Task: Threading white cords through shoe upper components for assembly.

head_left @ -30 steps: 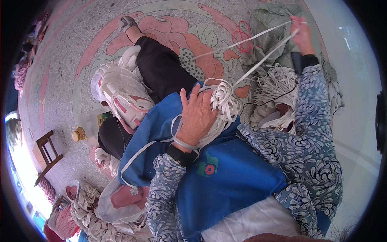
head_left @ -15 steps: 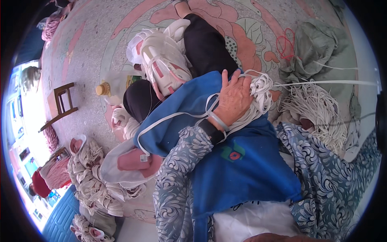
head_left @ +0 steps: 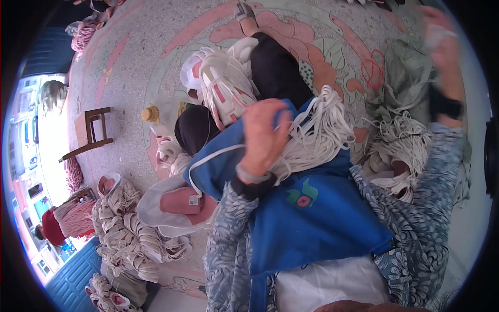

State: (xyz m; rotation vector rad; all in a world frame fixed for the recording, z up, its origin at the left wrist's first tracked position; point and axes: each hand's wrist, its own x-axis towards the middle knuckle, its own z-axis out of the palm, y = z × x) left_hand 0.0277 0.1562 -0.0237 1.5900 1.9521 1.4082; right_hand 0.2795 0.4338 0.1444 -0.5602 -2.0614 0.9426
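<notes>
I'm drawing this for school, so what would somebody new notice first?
Probably the bright blue apron across the middle, with a heap of white strips on it beside the left hand. The right hand is out at the upper right, blurred. A big pink flower pattern spreads over the floor at the top.

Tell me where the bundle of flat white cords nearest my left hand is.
In the head view, the bundle of flat white cords lies right of centre, across the blue cloth apron, just to the right of your left hand.
</notes>
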